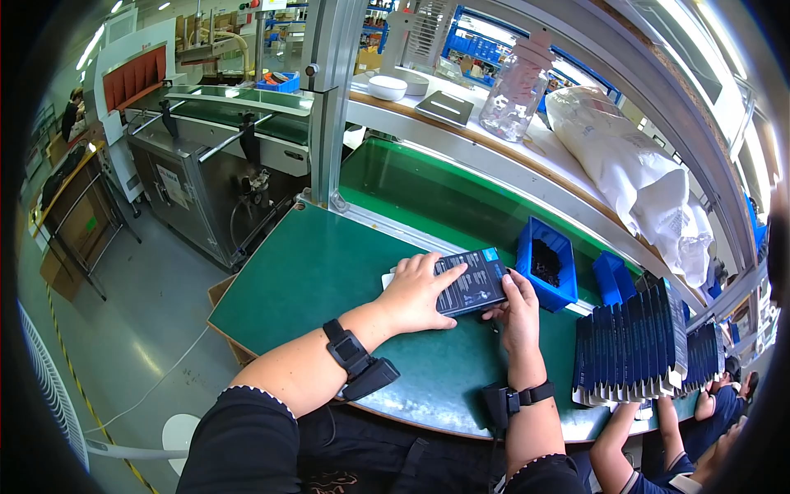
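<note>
A flat dark box (471, 284) with a bright blue corner and pale print is tilted between my hands over the green table. My left hand (415, 295) spans its left end, index finger across the upper face and thumb along the near edge. With the thumb on its right end, my right hand (518, 309) grips the box; the other fingers curl partly out of sight beneath it. A small white edge (387, 280) shows beside my left fingers; I cannot tell what it belongs to.
Right of my hands stand rows of dark boxes (629, 346). Beyond them are a blue bin (547, 263) of small black pieces and another blue bin (613, 278). The shelf above holds a clear bottle (514, 90) and white bag (625, 156). Another person's arm (613, 449) reaches in at lower right.
</note>
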The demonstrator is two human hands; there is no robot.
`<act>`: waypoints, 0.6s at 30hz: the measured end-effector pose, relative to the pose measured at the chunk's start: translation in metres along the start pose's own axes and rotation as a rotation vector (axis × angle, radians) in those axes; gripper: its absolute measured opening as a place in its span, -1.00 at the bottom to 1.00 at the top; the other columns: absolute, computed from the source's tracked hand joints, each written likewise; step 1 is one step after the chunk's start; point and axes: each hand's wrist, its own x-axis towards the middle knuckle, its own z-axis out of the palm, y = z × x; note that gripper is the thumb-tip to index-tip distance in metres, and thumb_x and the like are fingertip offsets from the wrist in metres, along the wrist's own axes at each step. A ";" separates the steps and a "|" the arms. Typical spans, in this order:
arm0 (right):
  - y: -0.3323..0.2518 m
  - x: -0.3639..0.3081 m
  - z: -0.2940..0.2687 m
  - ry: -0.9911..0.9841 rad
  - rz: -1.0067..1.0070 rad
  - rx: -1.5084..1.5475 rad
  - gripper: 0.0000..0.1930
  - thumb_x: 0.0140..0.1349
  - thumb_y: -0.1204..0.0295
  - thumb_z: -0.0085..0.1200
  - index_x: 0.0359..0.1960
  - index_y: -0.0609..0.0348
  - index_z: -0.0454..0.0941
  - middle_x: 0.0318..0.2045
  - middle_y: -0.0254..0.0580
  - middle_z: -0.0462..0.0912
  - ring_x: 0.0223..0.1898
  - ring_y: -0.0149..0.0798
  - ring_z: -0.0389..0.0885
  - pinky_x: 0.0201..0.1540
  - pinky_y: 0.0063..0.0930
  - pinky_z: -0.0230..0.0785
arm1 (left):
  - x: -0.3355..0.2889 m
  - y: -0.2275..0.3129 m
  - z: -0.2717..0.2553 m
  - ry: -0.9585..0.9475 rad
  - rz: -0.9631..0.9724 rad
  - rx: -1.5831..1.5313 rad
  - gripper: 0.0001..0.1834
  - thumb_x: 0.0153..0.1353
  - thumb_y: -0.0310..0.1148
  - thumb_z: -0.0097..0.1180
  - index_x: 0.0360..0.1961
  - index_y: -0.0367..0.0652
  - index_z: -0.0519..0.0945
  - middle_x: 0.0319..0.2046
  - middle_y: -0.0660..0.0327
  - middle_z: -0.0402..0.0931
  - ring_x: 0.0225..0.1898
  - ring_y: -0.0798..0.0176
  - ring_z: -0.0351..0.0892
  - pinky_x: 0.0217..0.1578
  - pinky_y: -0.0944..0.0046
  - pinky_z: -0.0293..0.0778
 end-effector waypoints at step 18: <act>0.003 0.002 -0.001 0.118 -0.105 -0.231 -0.68 0.20 0.34 0.09 -0.18 0.40 0.44 -0.50 -0.21 0.57 -0.65 -0.45 0.51 -0.67 -0.69 0.28 | 0.001 -0.003 0.002 -0.035 -0.084 0.023 -0.06 -0.30 0.02 0.38 0.21 0.12 0.31 0.12 -0.12 0.16 0.15 -0.14 0.16 0.16 -0.04 0.06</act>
